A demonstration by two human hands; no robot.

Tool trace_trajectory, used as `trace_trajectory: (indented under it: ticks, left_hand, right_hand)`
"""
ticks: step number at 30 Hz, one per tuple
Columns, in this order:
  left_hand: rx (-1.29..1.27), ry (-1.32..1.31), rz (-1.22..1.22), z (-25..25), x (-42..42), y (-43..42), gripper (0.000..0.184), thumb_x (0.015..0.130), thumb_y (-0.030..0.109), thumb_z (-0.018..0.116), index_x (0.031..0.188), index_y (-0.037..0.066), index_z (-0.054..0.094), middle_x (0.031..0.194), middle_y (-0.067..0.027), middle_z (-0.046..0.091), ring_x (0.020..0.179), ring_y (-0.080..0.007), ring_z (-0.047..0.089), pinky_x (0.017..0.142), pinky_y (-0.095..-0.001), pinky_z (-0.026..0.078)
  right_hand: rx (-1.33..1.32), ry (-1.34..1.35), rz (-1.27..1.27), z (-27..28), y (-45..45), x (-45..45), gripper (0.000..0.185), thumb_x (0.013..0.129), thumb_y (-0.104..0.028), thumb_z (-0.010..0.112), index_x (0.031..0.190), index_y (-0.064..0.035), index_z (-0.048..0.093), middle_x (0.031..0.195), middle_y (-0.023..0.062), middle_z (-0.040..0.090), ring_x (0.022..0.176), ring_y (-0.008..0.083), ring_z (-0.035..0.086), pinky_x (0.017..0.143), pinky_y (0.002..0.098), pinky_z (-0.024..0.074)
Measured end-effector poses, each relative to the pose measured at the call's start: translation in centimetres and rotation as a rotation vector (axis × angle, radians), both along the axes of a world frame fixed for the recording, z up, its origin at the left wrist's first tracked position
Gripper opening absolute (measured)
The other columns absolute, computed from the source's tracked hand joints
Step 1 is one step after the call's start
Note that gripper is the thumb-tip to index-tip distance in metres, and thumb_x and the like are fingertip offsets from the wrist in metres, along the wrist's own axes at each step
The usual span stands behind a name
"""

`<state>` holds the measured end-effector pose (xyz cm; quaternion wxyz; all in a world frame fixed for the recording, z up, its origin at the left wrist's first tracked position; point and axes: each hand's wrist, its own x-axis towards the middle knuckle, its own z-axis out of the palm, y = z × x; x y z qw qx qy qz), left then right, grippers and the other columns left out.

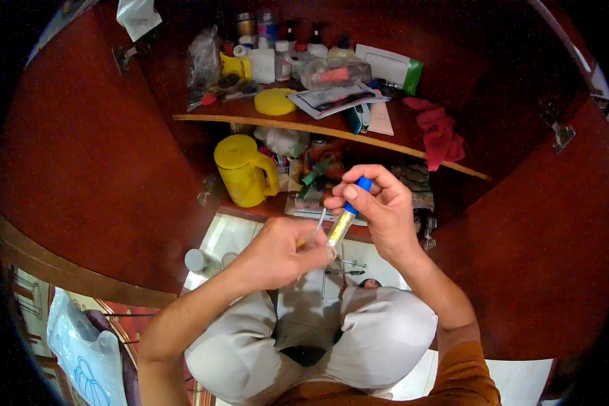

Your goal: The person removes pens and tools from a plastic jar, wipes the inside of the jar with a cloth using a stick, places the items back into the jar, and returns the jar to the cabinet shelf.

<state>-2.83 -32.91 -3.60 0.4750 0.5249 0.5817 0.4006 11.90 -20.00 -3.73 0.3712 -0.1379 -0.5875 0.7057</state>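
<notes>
My right hand (pixel 387 213) pinches the blue cap of a slim clear tube (pixel 342 227) with yellow print, held tilted in front of the cupboard. My left hand (pixel 274 254) is closed, its fingertips at the tube's lower end. A thin whitish stick (pixel 321 218) pokes up from the left fingers; its lower part is hidden, so I cannot tell its kind. Below the hands, thin metal tools (pixel 350 263) lie on the white floor tiles. A jar with a grey lid (pixel 196 260) stands by my left forearm.
A curved shelf (pixel 304 126) above the hands carries bottles, a yellow lid (pixel 275 101), packets and a red cloth (pixel 436 132). Below it stands a yellow jug (pixel 238 169) beside bags and papers. Open cupboard doors (pixel 95 155) flank both sides. A plastic bag (pixel 84 345) lies lower left.
</notes>
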Motion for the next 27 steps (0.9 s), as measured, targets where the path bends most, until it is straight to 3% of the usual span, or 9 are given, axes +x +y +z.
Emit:
trace_trajectory:
  ticks: [5, 9, 15, 27]
  left_hand:
    - [0.013, -0.209, -0.027, -0.1, -0.3, 0.2, 0.021, 0.087, 0.023, 0.067, 0.085, 0.001, 0.065, 0.069, 0.0019, 0.058, 0.062, -0.0045, 0.048, 0.055, -0.0225, 0.039]
    - [0.023, -0.155, 0.009, -0.5, -1.0, 0.3, 0.021, 0.088, 0.023, 0.066, 0.088, 0.002, 0.065, 0.07, 0.0019, 0.058, 0.063, -0.0044, 0.049, 0.056, -0.0217, 0.039]
    - [0.072, -0.185, -0.007, -0.7, -0.7, 0.3, 0.019, 0.088, 0.021, 0.066, 0.087, 0.002, 0.065, 0.067, 0.0029, 0.056, 0.061, -0.0044, 0.048, 0.054, -0.0218, 0.038]
    - [0.089, -0.166, -0.007, 0.0, -0.5, -0.1, 0.019, 0.089, 0.021, 0.065, 0.086, 0.003, 0.064, 0.064, 0.004, 0.054, 0.057, -0.0037, 0.045, 0.05, -0.0218, 0.034]
  right_hand:
    - [-0.139, 0.006, 0.12, 0.0, 0.0, 0.0, 0.032, 0.092, -0.012, 0.058, 0.121, -0.0036, 0.049, 0.1, 0.0129, 0.063, 0.091, 0.0237, 0.066, 0.082, 0.0352, 0.0537]
    - [-0.205, 0.116, 0.204, 0.5, 0.1, 0.0, 0.043, 0.094, -0.016, 0.053, 0.133, -0.0056, 0.04, 0.105, 0.0152, 0.062, 0.094, 0.0255, 0.065, 0.085, 0.0377, 0.0522]
    - [-0.03, 0.054, 0.127, 0.5, -0.2, 0.1, 0.042, 0.095, -0.018, 0.051, 0.134, -0.0051, 0.041, 0.106, 0.0159, 0.062, 0.094, 0.0253, 0.065, 0.087, 0.0376, 0.0511]
    - [0.03, 0.059, 0.155, 0.8, 0.0, 0.8, 0.042, 0.095, -0.016, 0.051, 0.134, -0.0047, 0.041, 0.1, 0.0144, 0.062, 0.091, 0.0228, 0.065, 0.084, 0.0349, 0.051]
